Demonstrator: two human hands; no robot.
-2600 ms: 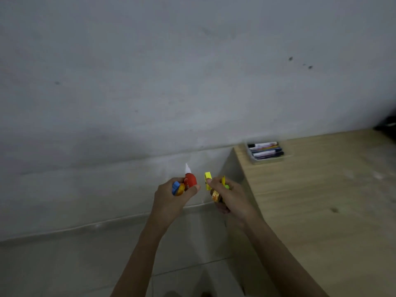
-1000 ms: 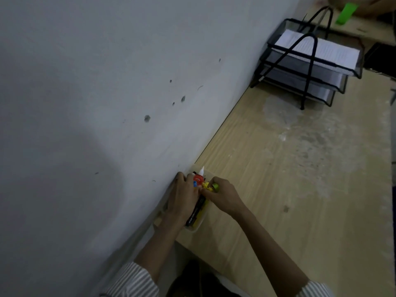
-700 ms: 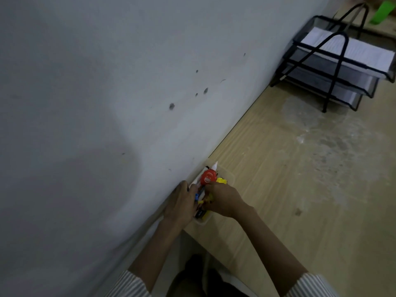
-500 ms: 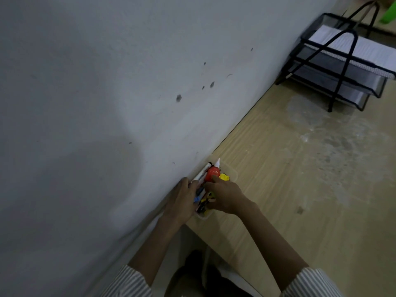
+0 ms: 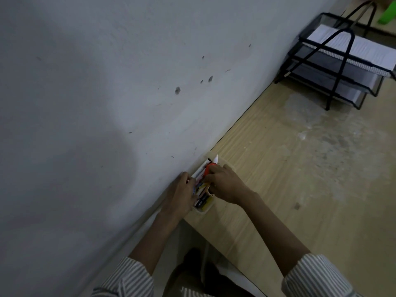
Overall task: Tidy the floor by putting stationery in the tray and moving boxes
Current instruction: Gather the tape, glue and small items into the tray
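Where the pale wooden desk (image 5: 300,189) meets the grey, pockmarked wall (image 5: 107,103), a small clear tray (image 5: 203,209) sits at the desk's near corner against the wall edge, packed with markers and pens. The left hand (image 5: 180,195) curls against the tray's wall-side rim; whether it grips anything cannot be told. The right hand (image 5: 225,185) presses down on the contents, fingers closed around an orange glue bottle (image 5: 208,168) with a white tip. A black wire paper rack (image 5: 342,61) holding white sheets stands at the far edge by the wall. Dusty smears mark the desk's middle. No writing is legible.
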